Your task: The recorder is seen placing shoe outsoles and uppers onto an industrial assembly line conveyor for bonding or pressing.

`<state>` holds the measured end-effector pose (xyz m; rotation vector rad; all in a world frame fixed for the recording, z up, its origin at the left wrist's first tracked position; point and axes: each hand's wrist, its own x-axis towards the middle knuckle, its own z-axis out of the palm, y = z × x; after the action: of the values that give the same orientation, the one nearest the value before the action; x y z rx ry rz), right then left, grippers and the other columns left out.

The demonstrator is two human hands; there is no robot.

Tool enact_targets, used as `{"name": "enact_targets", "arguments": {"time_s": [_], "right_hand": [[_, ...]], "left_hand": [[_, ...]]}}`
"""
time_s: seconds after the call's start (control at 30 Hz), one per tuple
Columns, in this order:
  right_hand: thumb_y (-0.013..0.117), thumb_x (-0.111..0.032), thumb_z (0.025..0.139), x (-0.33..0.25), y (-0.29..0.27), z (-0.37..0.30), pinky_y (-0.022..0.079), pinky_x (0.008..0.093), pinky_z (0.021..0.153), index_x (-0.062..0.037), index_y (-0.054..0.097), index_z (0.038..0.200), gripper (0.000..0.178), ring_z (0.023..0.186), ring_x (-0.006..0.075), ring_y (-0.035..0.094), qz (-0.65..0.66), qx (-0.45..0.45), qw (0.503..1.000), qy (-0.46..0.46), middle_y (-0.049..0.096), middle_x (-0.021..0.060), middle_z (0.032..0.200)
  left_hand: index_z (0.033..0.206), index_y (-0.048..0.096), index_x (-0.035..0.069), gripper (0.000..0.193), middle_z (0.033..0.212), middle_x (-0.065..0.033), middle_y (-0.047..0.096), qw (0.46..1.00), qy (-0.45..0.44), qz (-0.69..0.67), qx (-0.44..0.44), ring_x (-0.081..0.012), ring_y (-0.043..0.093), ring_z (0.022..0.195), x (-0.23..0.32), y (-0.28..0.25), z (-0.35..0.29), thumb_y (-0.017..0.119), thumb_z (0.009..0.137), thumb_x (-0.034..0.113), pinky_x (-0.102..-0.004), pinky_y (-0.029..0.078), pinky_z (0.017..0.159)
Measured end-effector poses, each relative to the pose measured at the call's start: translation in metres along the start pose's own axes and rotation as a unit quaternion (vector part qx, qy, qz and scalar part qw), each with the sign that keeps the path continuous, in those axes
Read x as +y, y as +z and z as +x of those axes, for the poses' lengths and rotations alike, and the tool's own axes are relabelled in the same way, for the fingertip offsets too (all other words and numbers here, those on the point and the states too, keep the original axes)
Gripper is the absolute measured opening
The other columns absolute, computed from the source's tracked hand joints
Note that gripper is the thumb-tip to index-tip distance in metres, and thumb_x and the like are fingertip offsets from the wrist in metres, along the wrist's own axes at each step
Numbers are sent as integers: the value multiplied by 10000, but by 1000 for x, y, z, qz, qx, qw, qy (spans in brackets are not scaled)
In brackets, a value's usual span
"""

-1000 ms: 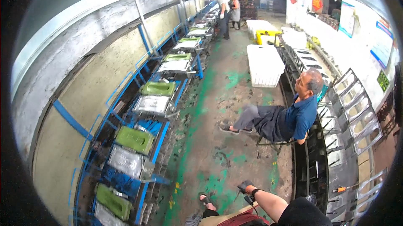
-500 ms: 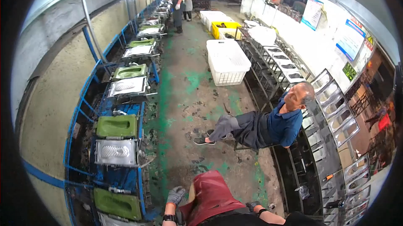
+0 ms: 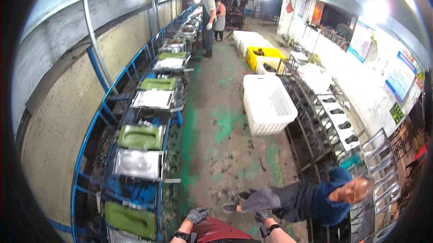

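My left hand (image 3: 196, 216), in a grey striped glove, is held out over the red apron (image 3: 223, 230) at my front. Its fingers are loosely bent and hold nothing I can see. My right hand (image 3: 263, 216), also in a grey glove, hangs at the apron's other side, near the shoes of a seated person. Its fingers point down and away, so their closure is hidden. On my left runs a line of open moulds on a blue frame. The nearest is a green mould half (image 3: 130, 220) with a sole-shaped hollow; farther along lies a silvery mould plate (image 3: 138, 163).
The seated person (image 3: 331, 198) stretches their legs into the aisle from the right. A white crate (image 3: 269, 103) stands ahead, with a yellow crate (image 3: 266, 55) beyond. A rack on the right carries white boards with dark soles (image 3: 337, 111). Workers stand far up the aisle.
The seated person and the moulds sit lower in view, and the crates look closer. Both my hands have come forward and inward; less of the apron shows. The seated person's head has turned.
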<state>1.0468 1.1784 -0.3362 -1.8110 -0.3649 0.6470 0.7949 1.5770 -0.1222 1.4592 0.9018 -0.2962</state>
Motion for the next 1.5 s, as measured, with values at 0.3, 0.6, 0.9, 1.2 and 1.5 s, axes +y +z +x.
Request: {"name": "enact_targets", "arguments": {"time_s": [0.3, 0.6, 0.9, 1.2, 1.5], "right_hand": [[697, -458, 893, -76, 62, 397, 567, 483, 729, -94, 749, 943, 371, 854, 387, 712, -387, -101, 916, -37, 752, 168, 926], [695, -454, 884, -296, 59, 735, 562, 481, 762, -122, 732, 1002, 354, 895, 380, 703, -376, -158, 911, 60, 739, 166, 997], [693, -450, 873, -352, 87, 1021, 558, 478, 800, -154, 713, 1070, 355, 940, 373, 693, -309, -228, 904, 186, 724, 164, 1077], [580, -391, 1009, -386, 75, 1486, 577, 539, 640, -55, 634, 1129, 360, 690, 410, 674, 28, -60, 916, 396, 704, 203, 861], [603, -312, 954, -736, 330, 1827, 519, 433, 713, -70, 741, 989, 280, 772, 270, 662, -363, -206, 903, -108, 733, 86, 923]], "left_hand": [[1413, 601, 156, 408, 1478, -144, 561, 894, 268, 287, -214, -313, 586, 1268, 172, -117, 370, 498, 1048, 304, -403, 476, 1050], [1359, 632, 22, 609, 1250, -192, 715, 971, 146, 155, -112, -294, 695, 1078, 535, -264, 645, 615, 966, 487, -389, 530, 977], [1287, 665, -12, 552, 1149, -217, 738, 979, 174, 102, -14, -267, 716, 1023, 696, -384, 870, 669, 964, 434, -382, 549, 887], [1274, 671, -4, 494, 1171, -155, 743, 969, 79, -54, 230, -245, 709, 1007, 854, -588, 1034, 739, 928, 342, -367, 548, 923], [1149, 675, 19, 353, 1048, -166, 718, 861, 127, -134, 475, -289, 708, 854, 1035, -813, 1181, 747, 903, 262, -411, 574, 779]]}}
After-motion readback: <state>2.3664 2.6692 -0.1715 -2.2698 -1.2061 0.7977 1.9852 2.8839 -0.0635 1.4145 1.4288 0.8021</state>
